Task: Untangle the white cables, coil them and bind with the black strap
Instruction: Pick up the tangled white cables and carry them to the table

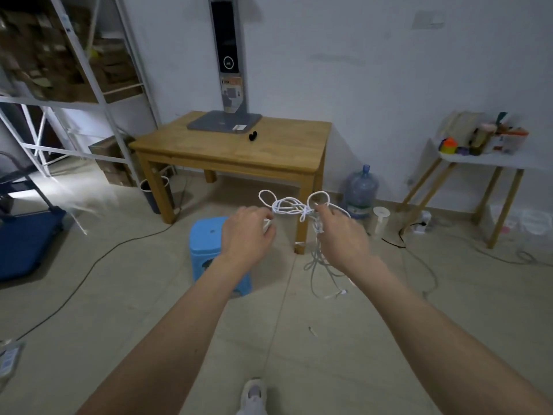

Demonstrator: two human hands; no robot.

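A tangle of white cables (291, 206) hangs in the air between my two hands, in front of the wooden table (269, 151). My left hand (248, 232) pinches one end of the bundle. My right hand (341, 235) grips the other side, with loops standing above it and loose ends with plugs dangling below toward the floor. The black strap (253, 136) lies on the table top, near the grey base of a standing device, far from both hands.
A blue plastic stool (209, 250) stands just below my left hand. A water jug (360, 191) and a white side table (478, 158) with clutter are at the right. Metal shelving (89, 85) with boxes stands at the left. Black cords run across the floor.
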